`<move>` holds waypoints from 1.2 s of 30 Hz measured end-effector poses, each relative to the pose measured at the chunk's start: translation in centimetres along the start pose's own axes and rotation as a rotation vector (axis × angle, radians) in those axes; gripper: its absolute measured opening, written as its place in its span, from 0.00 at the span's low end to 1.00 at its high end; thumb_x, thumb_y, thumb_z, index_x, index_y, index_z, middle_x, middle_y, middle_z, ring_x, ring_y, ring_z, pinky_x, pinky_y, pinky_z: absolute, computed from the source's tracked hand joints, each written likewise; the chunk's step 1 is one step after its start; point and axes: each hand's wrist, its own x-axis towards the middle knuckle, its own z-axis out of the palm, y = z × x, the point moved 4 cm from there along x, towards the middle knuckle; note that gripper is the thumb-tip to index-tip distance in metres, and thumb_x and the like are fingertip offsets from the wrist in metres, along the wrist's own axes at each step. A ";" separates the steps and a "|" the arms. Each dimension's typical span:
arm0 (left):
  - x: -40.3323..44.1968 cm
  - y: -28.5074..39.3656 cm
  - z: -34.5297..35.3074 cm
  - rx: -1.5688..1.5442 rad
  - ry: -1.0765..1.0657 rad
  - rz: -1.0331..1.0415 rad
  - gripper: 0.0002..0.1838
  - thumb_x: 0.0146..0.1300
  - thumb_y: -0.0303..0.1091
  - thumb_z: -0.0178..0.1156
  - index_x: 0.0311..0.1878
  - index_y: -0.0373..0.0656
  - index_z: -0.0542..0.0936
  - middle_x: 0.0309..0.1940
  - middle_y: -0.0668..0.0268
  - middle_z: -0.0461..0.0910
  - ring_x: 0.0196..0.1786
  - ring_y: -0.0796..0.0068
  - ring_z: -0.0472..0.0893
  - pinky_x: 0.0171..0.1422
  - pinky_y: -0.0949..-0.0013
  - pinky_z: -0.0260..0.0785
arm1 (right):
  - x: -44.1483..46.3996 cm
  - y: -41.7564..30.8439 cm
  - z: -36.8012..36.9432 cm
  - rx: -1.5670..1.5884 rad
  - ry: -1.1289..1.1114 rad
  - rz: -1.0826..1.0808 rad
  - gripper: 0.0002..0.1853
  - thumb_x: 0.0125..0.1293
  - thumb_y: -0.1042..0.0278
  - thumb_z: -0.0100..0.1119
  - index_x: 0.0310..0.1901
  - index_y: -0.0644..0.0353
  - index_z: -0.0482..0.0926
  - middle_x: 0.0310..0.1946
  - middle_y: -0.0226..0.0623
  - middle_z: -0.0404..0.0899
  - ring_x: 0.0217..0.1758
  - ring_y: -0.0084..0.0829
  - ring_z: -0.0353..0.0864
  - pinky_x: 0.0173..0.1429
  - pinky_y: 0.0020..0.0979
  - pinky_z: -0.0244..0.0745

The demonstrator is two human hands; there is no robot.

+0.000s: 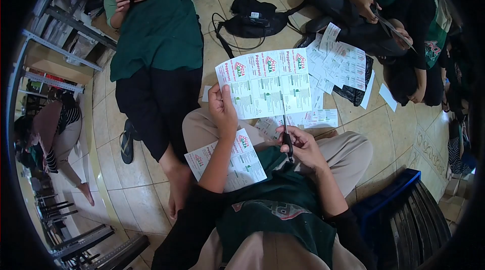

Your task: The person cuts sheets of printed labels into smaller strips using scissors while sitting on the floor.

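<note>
My left hand (223, 107) grips the left edge of a printed label sheet (242, 88) that reads "Pizza Gaza" and "Pepperoni". Closed round the dark handles of a pair of scissors (287, 141) is my right hand (304, 148). The scissor blades point away from me and meet the lower edge of the sheet, right of its middle. Another printed sheet (242, 166) lies across my lap under my left forearm. Beyond the held sheet, loose printed pieces (348, 65) are heaped on the floor, partly on black plastic (352, 94).
A black bag (257, 20) with a strap lies on the tiles ahead. At left a person in a green apron (156, 32) holds a dark phone; at upper right another person's hand (365, 10) works scissors on paper. A sandal (127, 146) and a blue-edged black object (404, 214) flank me.
</note>
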 end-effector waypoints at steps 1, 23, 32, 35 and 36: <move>0.0 0.0 0.0 0.000 0.000 0.000 0.10 0.70 0.30 0.50 0.48 0.33 0.69 0.41 0.54 0.80 0.41 0.80 0.80 0.44 0.79 0.70 | 0.0 0.0 0.0 0.000 0.000 0.000 0.26 0.57 0.76 0.65 0.59 0.60 0.71 0.37 0.24 0.75 0.40 0.14 0.72 0.47 0.17 0.65; -1.0 -0.4 0.9 -0.041 -0.086 -0.044 0.09 0.69 0.28 0.49 0.48 0.32 0.69 0.43 0.55 0.81 0.44 0.80 0.79 0.50 0.78 0.69 | 0.4 0.3 -0.6 0.061 0.053 -0.006 0.25 0.58 0.74 0.66 0.57 0.62 0.71 0.38 0.25 0.75 0.40 0.14 0.72 0.47 0.18 0.67; -1.0 -0.4 0.9 -0.039 -0.085 -0.081 0.09 0.69 0.29 0.50 0.48 0.33 0.69 0.43 0.56 0.81 0.43 0.80 0.79 0.49 0.78 0.69 | 0.5 0.5 -0.9 0.047 0.070 -0.014 0.24 0.58 0.76 0.65 0.56 0.62 0.70 0.39 0.28 0.76 0.40 0.15 0.73 0.47 0.18 0.68; -1.2 -0.5 1.0 -0.020 -0.112 -0.078 0.09 0.70 0.28 0.48 0.47 0.32 0.69 0.43 0.55 0.80 0.44 0.79 0.78 0.50 0.77 0.68 | 0.6 0.6 -1.0 0.064 0.113 -0.066 0.23 0.57 0.79 0.65 0.53 0.61 0.68 0.41 0.32 0.77 0.41 0.17 0.75 0.48 0.20 0.71; -1.2 -0.6 1.0 -0.017 -0.106 -0.081 0.09 0.70 0.28 0.48 0.47 0.32 0.69 0.43 0.55 0.80 0.44 0.79 0.78 0.50 0.77 0.68 | 0.6 0.5 -1.1 0.080 0.153 -0.105 0.22 0.57 0.81 0.64 0.51 0.61 0.67 0.42 0.35 0.77 0.42 0.18 0.76 0.48 0.21 0.72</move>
